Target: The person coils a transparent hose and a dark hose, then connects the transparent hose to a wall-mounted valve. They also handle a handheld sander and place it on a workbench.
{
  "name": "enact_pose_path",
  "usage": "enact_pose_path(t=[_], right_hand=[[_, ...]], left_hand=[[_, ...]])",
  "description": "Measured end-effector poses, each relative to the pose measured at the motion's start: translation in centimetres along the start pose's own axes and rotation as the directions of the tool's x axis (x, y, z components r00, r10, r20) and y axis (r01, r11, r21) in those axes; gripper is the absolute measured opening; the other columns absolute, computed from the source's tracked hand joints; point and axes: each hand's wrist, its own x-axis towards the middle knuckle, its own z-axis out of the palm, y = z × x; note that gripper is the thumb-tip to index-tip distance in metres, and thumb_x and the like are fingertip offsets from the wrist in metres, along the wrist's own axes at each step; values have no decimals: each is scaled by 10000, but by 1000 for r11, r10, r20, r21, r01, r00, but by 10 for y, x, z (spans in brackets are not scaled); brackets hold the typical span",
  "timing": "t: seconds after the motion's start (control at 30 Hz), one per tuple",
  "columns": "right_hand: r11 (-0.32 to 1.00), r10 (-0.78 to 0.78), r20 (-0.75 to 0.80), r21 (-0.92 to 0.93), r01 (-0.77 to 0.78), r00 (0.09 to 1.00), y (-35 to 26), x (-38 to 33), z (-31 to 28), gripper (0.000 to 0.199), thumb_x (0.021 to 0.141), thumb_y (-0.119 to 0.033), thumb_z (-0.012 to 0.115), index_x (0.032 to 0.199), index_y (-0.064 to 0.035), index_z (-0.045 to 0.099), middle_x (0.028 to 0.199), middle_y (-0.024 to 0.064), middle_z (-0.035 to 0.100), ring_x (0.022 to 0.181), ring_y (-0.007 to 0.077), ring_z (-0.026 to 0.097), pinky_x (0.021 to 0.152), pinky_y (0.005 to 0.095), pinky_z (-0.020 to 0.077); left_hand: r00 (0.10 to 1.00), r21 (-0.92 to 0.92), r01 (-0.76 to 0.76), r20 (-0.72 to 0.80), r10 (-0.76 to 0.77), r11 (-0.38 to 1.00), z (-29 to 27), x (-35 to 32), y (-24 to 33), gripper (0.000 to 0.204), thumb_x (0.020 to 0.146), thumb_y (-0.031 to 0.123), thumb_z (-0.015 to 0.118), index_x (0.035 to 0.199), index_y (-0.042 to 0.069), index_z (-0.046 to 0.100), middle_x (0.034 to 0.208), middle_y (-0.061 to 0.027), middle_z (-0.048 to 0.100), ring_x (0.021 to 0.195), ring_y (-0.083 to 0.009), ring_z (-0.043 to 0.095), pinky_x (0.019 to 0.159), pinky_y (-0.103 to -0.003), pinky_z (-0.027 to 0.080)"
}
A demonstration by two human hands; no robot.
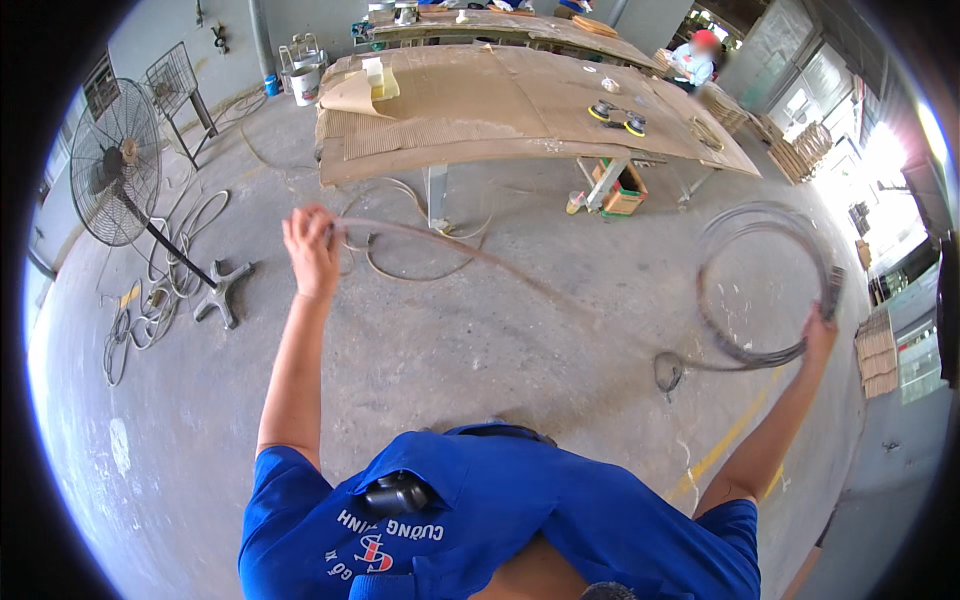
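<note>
Grey hose (765, 285), thin and flexible, is wound into a round coil of several loops that hangs in the air at the right side of the view, above a bare concrete floor (480, 340). The right hand (820, 330) is closed around the lower right edge of the coil, arm stretched out. From the bottom of the coil a single length of the same hose runs leftward in a long, slightly blurred arc across the middle of the view to the left hand (312, 250), which is raised and clenched around it. The two hands are well apart.

The person wears a blue short-sleeved work shirt (500, 520) with a dark object tucked in its chest pocket.

Beyond the hands stands a long workbench topped with brown cardboard sheets (520, 110). Two round yellow-rimmed sanders (618, 117) lie on it toward the right. More pale hose lies in loose loops on the floor under the bench. At the far left stands a large black pedestal fan (118, 165) on a cross-shaped base, with tangled cables on the floor beside it. A white bucket (305, 85) sits near the bench's left end. Another person in a light top (695, 62) stands far back at the upper right, near stacks of wooden pieces.
</note>
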Motion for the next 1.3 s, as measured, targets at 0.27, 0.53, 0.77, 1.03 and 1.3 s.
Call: enact_pose_path(t=[0.27,0.53,0.77,1.03,1.3], right_hand=[[658,-366,681,671,-341,634,-169,-148,93,131,792,-48,633,892,-27,551,653,15,528,519,89,476,459,233,366],[353,-671,385,917,-184,633,-320,-195,113,298,751,-19,671,1023,6,549,760,23,564,595,98,509,522,229,408],[264,-755,-201,778,570,624,-378,-213,102,381,676,-60,676,1042,-44,572,953,112,582,959,241,546,864,335,415],[408,-742,-219,603,685,634,-370,-176,83,216,790,-96,644,989,-39,584,840,44,612,709,178,572,689,297,455],[447,-333,134,894,31,933,-380,-113,49,136,807,-110,666,802,0,587,663,34,566,515,95,468,468,255,368]], left_hand=[[969,-737,124,-54,-240,664,13,177,83,260,924,196,530,1120,31,571,902,-55,640,832,-130,556,777,-275,452],[850,-934,301,354,391,191,29,165,248,258,948,255,485,960,28,608,856,-10,608,755,-94,520,719,-252,452],[847,-888,417,303,437,-193,29,129,310,250,919,292,538,1005,59,571,718,-7,544,645,-73,495,532,-236,430],[515,-812,477,568,642,336,108,42,279,561,798,527,623,1046,39,504,1023,-81,540,964,-195,510,860,-356,426],[445,-664,418,744,497,620,150,-30,272,1006,742,625,597,1428,52,135,1443,-215,223,1361,-324,163,1105,-427,168]])
